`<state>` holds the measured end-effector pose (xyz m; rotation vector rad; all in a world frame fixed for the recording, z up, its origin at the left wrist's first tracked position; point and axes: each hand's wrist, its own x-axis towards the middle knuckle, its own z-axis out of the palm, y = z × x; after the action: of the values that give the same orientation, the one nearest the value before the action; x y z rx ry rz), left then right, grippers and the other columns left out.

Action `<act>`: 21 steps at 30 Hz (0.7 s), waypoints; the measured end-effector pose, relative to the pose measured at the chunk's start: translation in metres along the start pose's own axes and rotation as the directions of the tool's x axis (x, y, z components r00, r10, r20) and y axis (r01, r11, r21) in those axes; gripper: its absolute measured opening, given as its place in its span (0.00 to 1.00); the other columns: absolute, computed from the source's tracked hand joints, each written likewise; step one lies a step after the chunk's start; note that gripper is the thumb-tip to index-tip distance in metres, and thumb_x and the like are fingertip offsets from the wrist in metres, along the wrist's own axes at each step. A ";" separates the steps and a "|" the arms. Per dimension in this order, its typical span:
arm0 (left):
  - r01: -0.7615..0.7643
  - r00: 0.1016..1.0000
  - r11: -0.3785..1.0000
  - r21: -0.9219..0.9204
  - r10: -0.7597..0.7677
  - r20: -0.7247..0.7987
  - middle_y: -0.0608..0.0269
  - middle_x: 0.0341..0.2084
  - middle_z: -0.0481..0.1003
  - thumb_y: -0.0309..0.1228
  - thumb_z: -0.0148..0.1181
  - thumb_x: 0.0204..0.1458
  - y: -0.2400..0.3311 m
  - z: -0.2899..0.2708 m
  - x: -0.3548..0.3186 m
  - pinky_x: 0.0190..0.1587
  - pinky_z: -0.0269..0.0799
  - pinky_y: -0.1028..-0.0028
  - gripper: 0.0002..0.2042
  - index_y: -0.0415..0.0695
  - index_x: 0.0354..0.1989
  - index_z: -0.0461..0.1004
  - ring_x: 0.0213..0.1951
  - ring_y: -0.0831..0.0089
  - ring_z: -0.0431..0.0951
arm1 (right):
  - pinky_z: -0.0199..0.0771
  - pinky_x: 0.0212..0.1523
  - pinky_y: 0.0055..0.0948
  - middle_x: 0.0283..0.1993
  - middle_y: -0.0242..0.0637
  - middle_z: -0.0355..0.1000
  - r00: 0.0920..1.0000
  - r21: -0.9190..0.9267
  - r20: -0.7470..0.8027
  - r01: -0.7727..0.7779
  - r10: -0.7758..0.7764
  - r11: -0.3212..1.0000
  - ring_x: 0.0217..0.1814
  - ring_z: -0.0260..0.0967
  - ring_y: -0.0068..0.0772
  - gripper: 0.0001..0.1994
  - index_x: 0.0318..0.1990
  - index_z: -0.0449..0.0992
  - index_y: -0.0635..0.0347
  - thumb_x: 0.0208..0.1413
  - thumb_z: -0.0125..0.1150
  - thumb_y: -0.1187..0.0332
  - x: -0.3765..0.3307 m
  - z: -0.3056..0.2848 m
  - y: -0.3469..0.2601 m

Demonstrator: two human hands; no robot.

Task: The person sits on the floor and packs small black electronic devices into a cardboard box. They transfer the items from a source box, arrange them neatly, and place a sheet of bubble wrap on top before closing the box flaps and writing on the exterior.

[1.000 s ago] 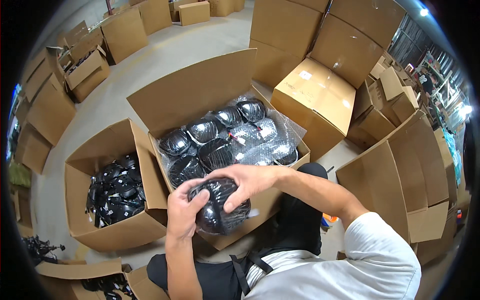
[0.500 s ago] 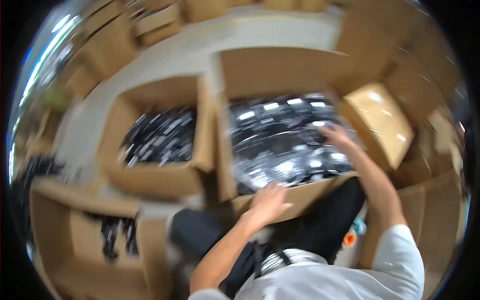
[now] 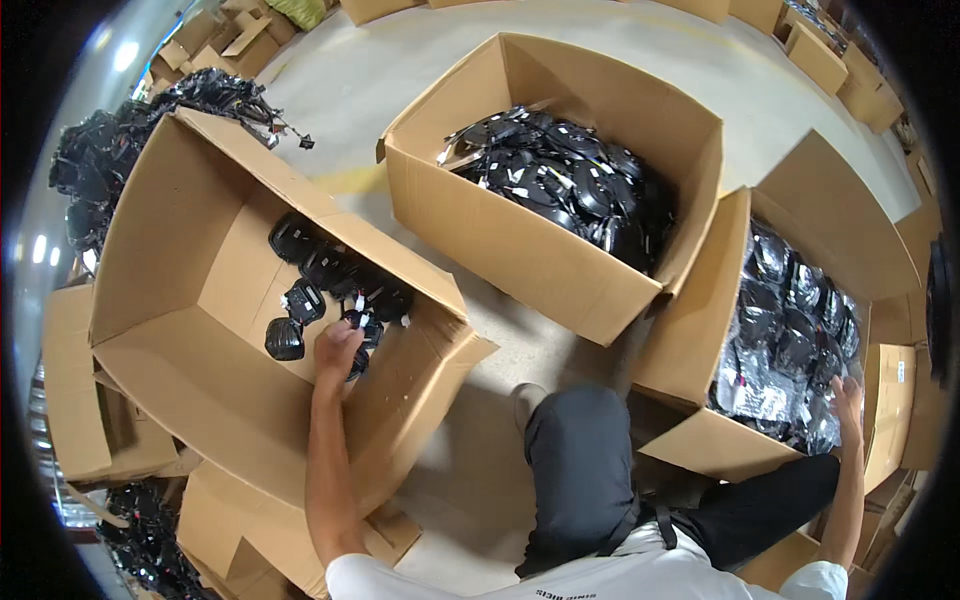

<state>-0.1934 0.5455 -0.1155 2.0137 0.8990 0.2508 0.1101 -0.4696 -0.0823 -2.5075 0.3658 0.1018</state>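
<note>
My left hand (image 3: 338,352) reaches down into the large cardboard box at the left. Its fingers are curled closed on a black plastic part (image 3: 362,325) with a white connector; the fingertips are partly hidden. Beside it lie several rounded black parts (image 3: 290,238) along the box's inner wall. Far to the right, my right hand (image 3: 848,402) rests at the edge of another box (image 3: 690,345), its fingers fairly straight against clear plastic film. Under that film sit rows of black parts (image 3: 797,340), each looking bagged.
A middle cardboard box (image 3: 520,245) holds a heap of black parts with cables. More black parts pile up behind the left box (image 3: 150,375). Folded cartons (image 3: 250,520) lie near my left elbow. My bent knee (image 3: 580,440) is between the boxes.
My view has swung left. My left hand has gone from the near edge of the box of bagged parts into the left box. My right hand stays at the bagged parts.
</note>
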 end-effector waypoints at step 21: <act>-0.110 0.982 0.770 0.628 0.183 -0.052 0.47 0.51 0.74 0.39 0.75 0.46 -0.202 0.012 0.140 0.52 0.71 0.60 0.36 0.40 0.64 0.70 0.50 0.55 0.74 | 0.78 0.52 0.41 0.50 0.46 0.81 0.928 -0.561 0.076 -0.262 0.364 0.785 0.51 0.79 0.40 0.30 0.56 0.80 0.62 0.52 0.74 0.50 -0.070 0.034 -0.138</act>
<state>-0.1879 0.7018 -0.3056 2.7223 0.9789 0.1602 0.0821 -0.3249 -0.0225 -2.9320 0.7721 0.6508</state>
